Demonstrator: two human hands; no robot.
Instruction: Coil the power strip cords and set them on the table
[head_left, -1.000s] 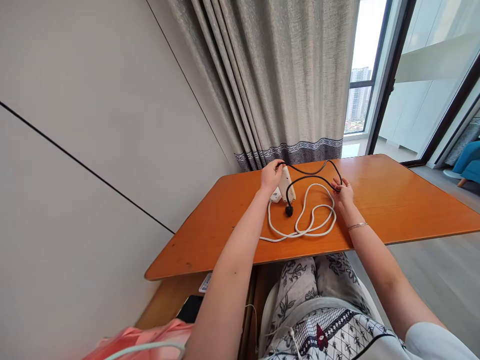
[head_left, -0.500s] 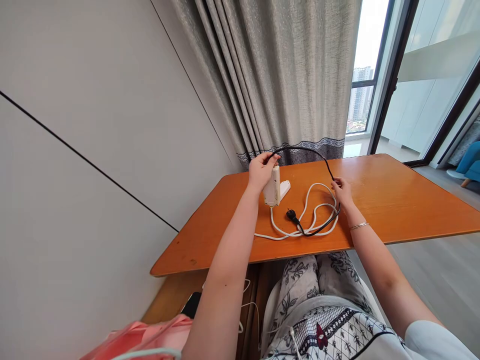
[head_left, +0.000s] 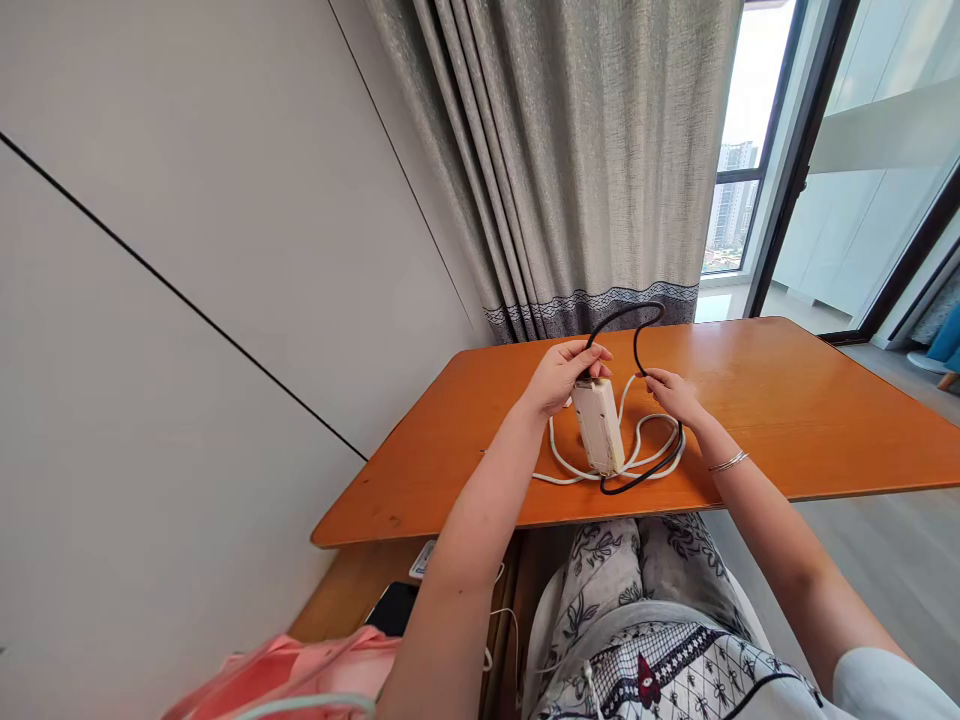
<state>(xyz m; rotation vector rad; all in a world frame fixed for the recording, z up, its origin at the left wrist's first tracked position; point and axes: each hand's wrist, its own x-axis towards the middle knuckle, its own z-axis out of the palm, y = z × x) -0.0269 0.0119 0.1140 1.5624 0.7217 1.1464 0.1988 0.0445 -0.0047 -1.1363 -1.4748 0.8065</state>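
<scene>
I see the off-white, long plastic box (head_left: pixel 600 430) over the orange-brown wooden table (head_left: pixel 810 430), its top leaning a little to the left. I cannot tell if its bottom end touches the wood.

The bare left hand (head_left: pixel 570 372) is at the top of the box. Its fingers are closed on the thin, black, bendy cord (head_left: pixel 622 311), right where the cord meets the box. I cannot tell if they grip the box too.

The bare right hand (head_left: pixel 673 395), with a thin silver bracelet (head_left: pixel 729 462) on its wrist, is to the right of the box. It pinches the same cord. Between the hands, the cord makes a loop higher than the box. From the right hand it drops and curves back to the bottom of the box.

The thick, white, round cord (head_left: pixel 559 481) lies in loops on both sides of the box. Far behind the box hangs the grey cloth curtain (head_left: pixel 607 150) with a dark patterned hem.
</scene>
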